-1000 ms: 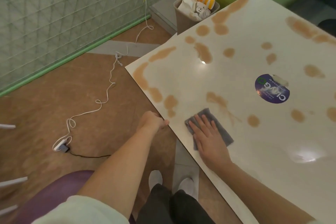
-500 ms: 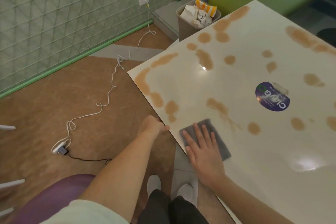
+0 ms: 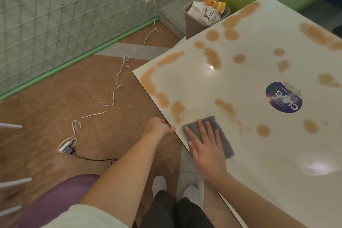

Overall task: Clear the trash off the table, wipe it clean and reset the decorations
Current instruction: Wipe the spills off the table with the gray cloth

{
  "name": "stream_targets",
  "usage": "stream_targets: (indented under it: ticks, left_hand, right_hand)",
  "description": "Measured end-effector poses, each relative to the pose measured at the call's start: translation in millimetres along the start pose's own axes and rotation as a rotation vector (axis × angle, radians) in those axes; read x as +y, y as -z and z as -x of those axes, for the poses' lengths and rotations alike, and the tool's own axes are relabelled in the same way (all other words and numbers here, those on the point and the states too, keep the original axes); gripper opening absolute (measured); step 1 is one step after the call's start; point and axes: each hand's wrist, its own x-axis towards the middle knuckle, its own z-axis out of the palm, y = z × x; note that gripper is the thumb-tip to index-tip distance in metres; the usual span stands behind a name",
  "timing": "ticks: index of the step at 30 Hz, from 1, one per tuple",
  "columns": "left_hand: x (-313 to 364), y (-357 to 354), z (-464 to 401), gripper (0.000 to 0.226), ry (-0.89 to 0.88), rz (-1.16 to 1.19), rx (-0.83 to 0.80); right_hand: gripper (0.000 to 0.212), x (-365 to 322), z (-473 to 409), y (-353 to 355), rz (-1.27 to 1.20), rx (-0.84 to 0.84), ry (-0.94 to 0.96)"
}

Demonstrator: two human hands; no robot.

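Fingers [image 3: 200, 131] of the right hand [image 3: 207, 149] are laid straight and spread, pressed flat on the grey cloth [image 3: 220, 135], which is now slid nearer the table [image 3: 259, 153] edge vs. 1 s ago. Left hand [image 3: 157, 127] is curled on that edge. Brown stains [image 3: 177, 108] remain just beyond; wiping is judged barely begun.

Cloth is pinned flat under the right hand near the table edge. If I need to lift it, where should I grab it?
Probably the far corner of the grey cloth, beyond the right hand: it lies flat on the table with that corner exposed. Come from above and pinch with fingers.
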Motion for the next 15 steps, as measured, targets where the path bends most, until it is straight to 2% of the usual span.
stream_targets:
  ticks: [3,6,9,13,15]
  left_hand:
    - [3,2,4,0.041,-0.012,0.006,-0.003]
    - [2,1,3,0.040,-0.017,0.031,0.005]
    - [-2,-1,2,0.040,-0.027,0.050,0.011]
    - [-2,1,1,0.034,-0.057,0.011,0.006]
    - [3,5,3,0.036,-0.047,0.032,-0.041]
  right_hand:
    - [0.048,5,-38,3,-0.031,-0.005,0.046]
    - [0.052,24,-68,14,-0.044,0.004,-0.022]
    - [0.052,24,-58,13,-0.067,0.060,-0.080]
    - [0.047,-5,-19,-1,-0.051,0.022,0.022]
    - [0.048,-1,-32,0,-0.039,-0.002,0.071]
